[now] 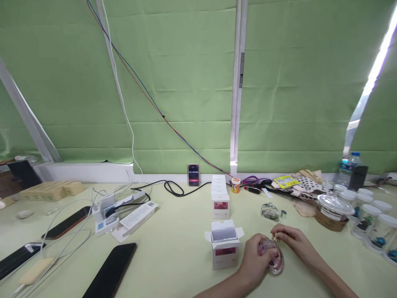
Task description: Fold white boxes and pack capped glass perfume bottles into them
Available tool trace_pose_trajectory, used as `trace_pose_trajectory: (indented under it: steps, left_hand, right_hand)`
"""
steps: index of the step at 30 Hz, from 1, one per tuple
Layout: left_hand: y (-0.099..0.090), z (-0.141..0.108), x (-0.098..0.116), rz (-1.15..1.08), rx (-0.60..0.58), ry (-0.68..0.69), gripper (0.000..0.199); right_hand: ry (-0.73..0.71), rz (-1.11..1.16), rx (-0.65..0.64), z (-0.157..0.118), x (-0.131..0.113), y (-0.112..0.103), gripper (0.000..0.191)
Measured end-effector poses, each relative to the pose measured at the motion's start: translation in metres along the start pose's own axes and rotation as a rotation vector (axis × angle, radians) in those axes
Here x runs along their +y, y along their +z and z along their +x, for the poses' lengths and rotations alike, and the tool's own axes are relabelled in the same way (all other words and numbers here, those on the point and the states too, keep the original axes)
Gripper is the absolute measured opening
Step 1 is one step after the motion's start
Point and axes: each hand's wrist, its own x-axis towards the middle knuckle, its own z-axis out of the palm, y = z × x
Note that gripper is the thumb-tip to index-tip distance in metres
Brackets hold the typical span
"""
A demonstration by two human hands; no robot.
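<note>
My left hand (254, 260) is wrapped round a rounded clear glass bottle (278, 265) with something pinkish inside, tilted just above or on the table. At its neck is a small gold-coloured fitting (275, 237), pinched between the fingertips of my right hand (293, 243). Whether that fitting is a cap or a collar I cannot tell. Left of my hands stands a white box (225, 260) with a pink picture, its flaps spread. Beyond my hands lies a similar glass bottle (269, 212), with a small round grey piece (283, 213) beside it.
A row of closed white boxes (220, 209) runs towards the wall. On the right are a lidded bowl (333, 213) and several clear jars (380, 236). Phones (110, 271), cables and a power strip (105, 221) lie on the left. A small orange tub (235, 185) stands at the back.
</note>
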Motion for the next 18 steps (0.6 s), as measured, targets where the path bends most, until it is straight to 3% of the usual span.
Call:
trace_pose_trajectory:
  steps: [18]
  left_hand:
    - [0.0002, -0.0013, -0.0061, 0.057, 0.003, -0.012, 0.018]
  right_hand:
    - [-0.131, -0.127, -0.106, 0.0003, -0.0006, -0.0071, 0.021]
